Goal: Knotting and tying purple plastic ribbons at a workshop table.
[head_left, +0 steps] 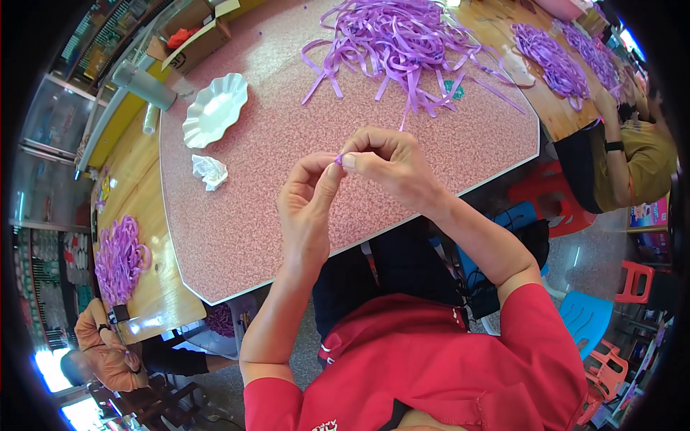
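Observation:
Over the pink speckled table (244,215) my two hands meet at the fingertips. Between them sits a small bit of purple ribbon (338,160). My left hand (310,201) pinches it between thumb and forefinger from the left. From the right, my right hand (388,164) pinches the same piece, thumb against forefinger, with the other fingers curled. A thin purple strand rises behind my right hand toward a large tangled heap of purple ribbons (395,43) at the far side of the table. Whether the pinched part is knotted or folded is too small to tell.
A white scalloped dish (215,111) and a crumpled tissue (209,172) lie at the left. Behind them stand a grey-green tumbler (144,85) and an open cardboard box (198,43). More purple ribbon piles (122,258) lie on wooden tables either side, where other people sit.

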Demonstrator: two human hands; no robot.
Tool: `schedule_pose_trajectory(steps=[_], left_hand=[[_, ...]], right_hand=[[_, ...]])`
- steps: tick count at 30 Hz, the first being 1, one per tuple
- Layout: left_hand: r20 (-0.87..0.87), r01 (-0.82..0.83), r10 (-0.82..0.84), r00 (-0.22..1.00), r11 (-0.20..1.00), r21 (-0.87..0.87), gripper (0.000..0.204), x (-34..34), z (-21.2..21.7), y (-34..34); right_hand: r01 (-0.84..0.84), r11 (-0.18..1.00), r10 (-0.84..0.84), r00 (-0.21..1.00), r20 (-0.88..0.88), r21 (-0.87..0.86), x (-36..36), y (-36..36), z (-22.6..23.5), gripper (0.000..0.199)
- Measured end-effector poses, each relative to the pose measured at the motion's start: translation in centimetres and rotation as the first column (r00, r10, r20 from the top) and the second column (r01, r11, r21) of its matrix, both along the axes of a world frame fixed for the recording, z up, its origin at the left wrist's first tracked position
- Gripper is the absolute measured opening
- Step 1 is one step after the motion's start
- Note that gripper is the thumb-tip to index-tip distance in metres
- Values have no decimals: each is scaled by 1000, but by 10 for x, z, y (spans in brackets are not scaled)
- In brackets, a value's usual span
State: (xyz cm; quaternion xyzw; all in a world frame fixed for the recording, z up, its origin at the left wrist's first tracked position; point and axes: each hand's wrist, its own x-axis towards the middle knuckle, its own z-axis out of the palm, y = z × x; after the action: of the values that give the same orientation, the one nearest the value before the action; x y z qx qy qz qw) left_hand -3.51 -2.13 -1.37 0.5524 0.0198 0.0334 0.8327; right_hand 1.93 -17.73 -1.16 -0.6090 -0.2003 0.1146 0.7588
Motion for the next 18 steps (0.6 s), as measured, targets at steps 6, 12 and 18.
schedule_pose_trajectory(steps=[6,12,18], left_hand=[[698,-634,64,713,483,603,22,6,-6,5],[787,-750,-107,608,249,613,26,5,3,14],[704,-640,-98,703,345,687,24,2,7,13]], right_hand=[[-8,1000,8,992,-123,-2,-6,-1,9,17],[-9,993,6,1000,-22,-115,-8,-10,14,16],[98,957,-5,947,322,-272,-10,-19,18,13]])
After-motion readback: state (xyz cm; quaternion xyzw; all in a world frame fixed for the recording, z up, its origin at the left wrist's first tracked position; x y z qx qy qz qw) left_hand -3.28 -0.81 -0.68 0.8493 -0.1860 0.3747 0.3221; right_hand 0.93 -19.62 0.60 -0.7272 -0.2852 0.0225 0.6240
